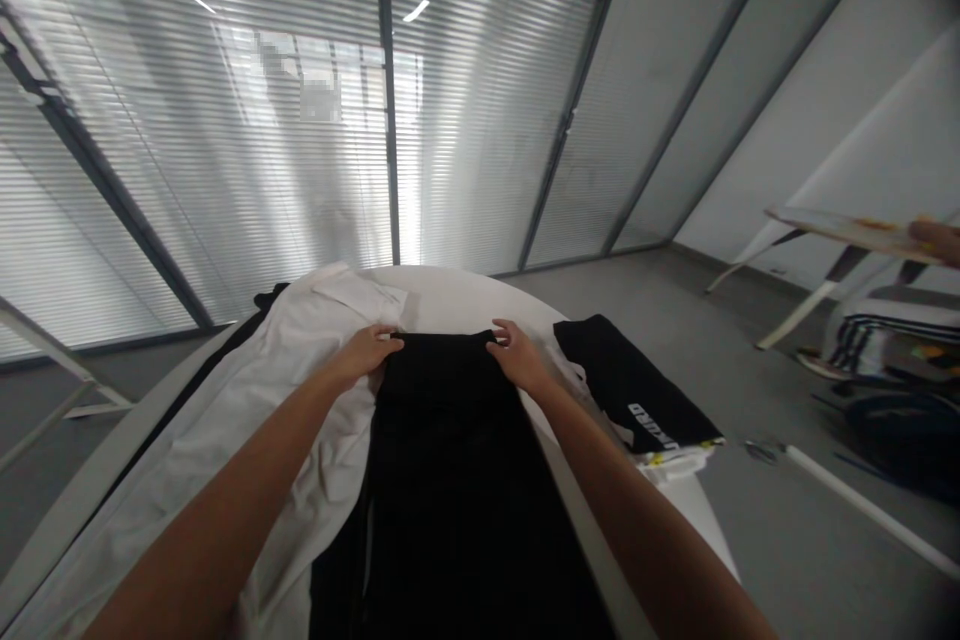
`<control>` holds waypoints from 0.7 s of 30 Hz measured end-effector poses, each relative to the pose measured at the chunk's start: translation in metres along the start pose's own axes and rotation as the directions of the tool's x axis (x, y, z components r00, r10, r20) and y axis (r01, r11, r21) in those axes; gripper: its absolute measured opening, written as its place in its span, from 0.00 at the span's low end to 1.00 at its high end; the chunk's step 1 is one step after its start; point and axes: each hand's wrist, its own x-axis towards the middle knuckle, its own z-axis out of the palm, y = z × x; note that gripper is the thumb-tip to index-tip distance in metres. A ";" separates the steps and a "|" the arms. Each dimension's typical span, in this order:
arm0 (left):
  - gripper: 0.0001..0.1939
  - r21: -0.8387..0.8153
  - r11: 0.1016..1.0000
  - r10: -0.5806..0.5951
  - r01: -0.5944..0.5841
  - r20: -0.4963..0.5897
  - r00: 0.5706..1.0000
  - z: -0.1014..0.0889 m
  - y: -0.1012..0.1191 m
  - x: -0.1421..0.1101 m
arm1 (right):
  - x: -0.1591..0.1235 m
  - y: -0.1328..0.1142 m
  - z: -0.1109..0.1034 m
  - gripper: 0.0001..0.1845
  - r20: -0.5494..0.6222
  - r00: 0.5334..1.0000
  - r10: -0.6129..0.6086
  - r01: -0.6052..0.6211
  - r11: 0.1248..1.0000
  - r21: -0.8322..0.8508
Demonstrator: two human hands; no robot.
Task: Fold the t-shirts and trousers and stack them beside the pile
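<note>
Smooth white tabletop (457,298); black cloth garment (450,480) lies flat, top edge pinched by left hand (365,352) and right hand (519,357).

A round white tabletop (450,295) carries a long, crumpled white cloth garment (292,360) on the left, a flat black garment (450,480) down the middle, and, at the right, a folded black garment with white lettering (622,380) resting on white cloth with yellow marks (675,460).

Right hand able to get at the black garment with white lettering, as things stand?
Likely yes: the right hand is close beside the lettered black garment on the white table, with nothing visibly between them.
</note>
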 end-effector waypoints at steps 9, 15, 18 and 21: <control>0.16 -0.031 0.979 -0.193 0.203 0.206 0.959 -0.007 0.013 -0.011 | -0.002 -0.011 -0.012 0.23 0.070 0.985 0.155 -0.126 0.942 -0.311; 0.21 -0.066 0.969 -0.218 0.237 0.212 0.953 -0.012 0.027 -0.021 | -0.003 -0.016 -0.023 0.14 0.230 0.960 0.160 -0.080 0.944 -0.320; 0.27 -0.095 0.966 -0.211 0.238 0.238 0.948 -0.013 0.031 -0.025 | -0.003 -0.013 -0.025 0.15 0.301 0.931 0.207 -0.144 0.965 -0.220; 0.30 -0.130 0.963 -0.196 0.238 0.273 0.942 -0.015 0.029 -0.024 | -0.005 -0.014 -0.027 0.11 0.293 0.919 0.262 -0.251 0.965 -0.076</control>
